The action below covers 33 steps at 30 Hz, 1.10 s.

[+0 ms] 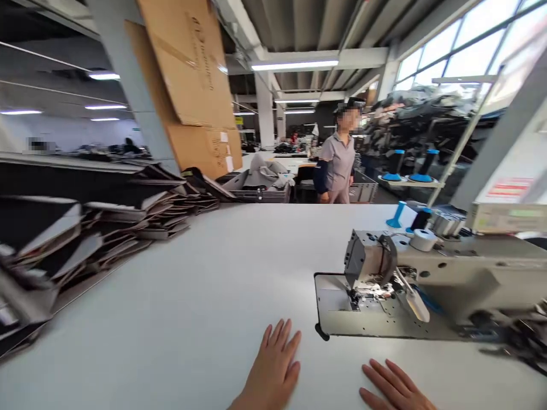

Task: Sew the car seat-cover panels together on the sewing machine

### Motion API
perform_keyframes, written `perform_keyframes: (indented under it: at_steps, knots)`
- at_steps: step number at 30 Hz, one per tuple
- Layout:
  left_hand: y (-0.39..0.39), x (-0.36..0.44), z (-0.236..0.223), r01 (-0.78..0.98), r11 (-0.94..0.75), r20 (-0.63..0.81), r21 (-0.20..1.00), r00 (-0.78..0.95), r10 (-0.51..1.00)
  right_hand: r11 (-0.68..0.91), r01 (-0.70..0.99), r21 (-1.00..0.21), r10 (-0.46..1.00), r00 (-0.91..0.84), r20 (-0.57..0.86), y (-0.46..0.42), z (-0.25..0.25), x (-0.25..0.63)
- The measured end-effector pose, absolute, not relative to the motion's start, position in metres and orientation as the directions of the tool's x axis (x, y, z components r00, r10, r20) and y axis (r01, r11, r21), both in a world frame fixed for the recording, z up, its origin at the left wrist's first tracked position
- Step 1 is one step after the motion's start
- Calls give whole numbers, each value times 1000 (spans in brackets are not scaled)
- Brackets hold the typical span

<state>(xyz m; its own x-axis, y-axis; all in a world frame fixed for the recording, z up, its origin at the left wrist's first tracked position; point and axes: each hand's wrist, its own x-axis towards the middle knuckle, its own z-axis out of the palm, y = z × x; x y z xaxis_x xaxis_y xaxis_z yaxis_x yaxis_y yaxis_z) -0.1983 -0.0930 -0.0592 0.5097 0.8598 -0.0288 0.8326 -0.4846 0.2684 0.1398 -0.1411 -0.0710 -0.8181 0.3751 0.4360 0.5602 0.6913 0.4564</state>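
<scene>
My left hand [273, 367] lies flat on the white table [205, 285], fingers stretched out and holding nothing. My right hand [395, 390] also rests flat near the table's front edge, fingers apart and empty. Just beyond both hands stands a grey sewing machine [448, 279], its needle area [354, 293] and flat bed plate a short way in front of my left fingertips. Neither hand touches the machine.
Stacks of dark cut fabric pieces [85, 233] line the table's left side. A person in a grey shirt [337, 165] stands beyond the far edge. Cardboard sheets [192, 85] lean against a pillar. Blue thread stands [397, 213] sit behind the machine.
</scene>
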Motion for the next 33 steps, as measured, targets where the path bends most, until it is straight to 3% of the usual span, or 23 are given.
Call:
perform_keyframes:
  at_steps: [2, 7, 13, 16, 24, 33]
  knots:
    - [-88, -202, -62, 830, -488, -39, 270, 516, 856, 705, 598, 381, 478, -798, 368, -147, -63, 139]
    - [-67, -201, -67, 838, -475, 27, 267, 487, 873, 626, 780, 14, 758, -612, 223, -164, -76, 139]
    - [-51, -173, -61, 904, -385, 237, 188, 339, 911, 457, 837, -302, 889, -437, 135, -169, -79, 136]
    - [-50, -164, -57, 908, -360, 274, 216, 298, 915, 454, 787, -417, 885, -453, 109, -170, -67, 142]
    - [-32, -157, -64, 942, -256, 341, 216, 173, 924, 525, 696, -490, 831, -543, 120, -171, -57, 160]
    - [-34, -142, -49, 972, -178, 282, 152, 130, 951, 539, 717, -442, 836, -520, 176, -175, -51, 167]
